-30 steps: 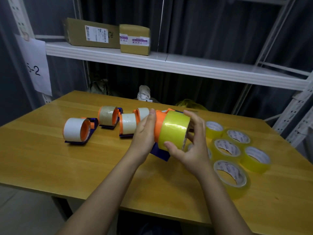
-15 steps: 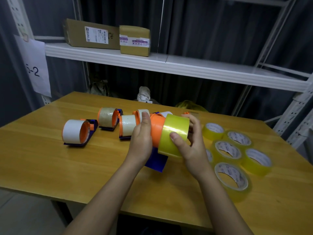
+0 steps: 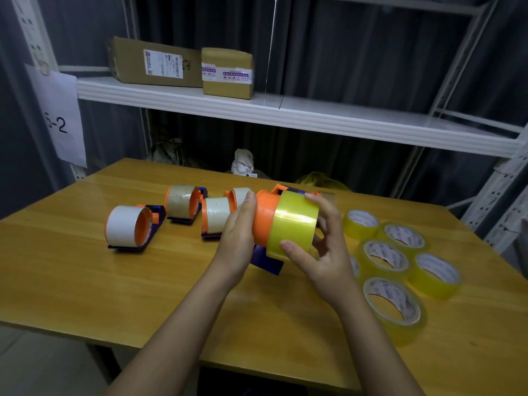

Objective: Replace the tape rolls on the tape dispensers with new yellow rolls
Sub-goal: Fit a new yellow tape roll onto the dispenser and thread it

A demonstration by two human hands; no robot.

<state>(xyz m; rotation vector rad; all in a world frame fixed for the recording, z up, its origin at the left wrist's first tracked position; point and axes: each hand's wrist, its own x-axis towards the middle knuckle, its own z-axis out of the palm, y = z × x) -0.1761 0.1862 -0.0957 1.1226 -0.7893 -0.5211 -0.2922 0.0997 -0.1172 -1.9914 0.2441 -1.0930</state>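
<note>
Above the middle of the wooden table [image 3: 85, 281], a glossy yellow roll of tape [image 3: 293, 225] is grasped by the right hand [image 3: 320, 252], thumb on its near face and fingers curled over its far rim. The roll sits partway on the orange plastic drum of a tape dispenser [image 3: 264, 215], whose left side is gripped by the left hand [image 3: 238, 232]. A dark blue base plate [image 3: 267, 262] of this dispenser shows beneath the roll, tilted up off the table.

To the left, three more dispensers are set on the table: one with a white roll [image 3: 128, 224] nearest the left edge, one with a brownish roll [image 3: 183, 202] farther back, and one with a pale roll [image 3: 215, 215] just beside the left hand. A further pale roll on an orange drum [image 3: 238, 195] is seen behind the left hand's fingers.

To the right, five loose yellow tape rolls [image 3: 395, 307] lie flat on the table, close together; part of a sixth is hidden behind the right wrist.

Behind the table, two cardboard boxes [image 3: 225, 71] are kept on a white metal shelf [image 3: 314, 118], and a paper sheet marked "5-2" [image 3: 61, 121] is hung on the upright at left.
</note>
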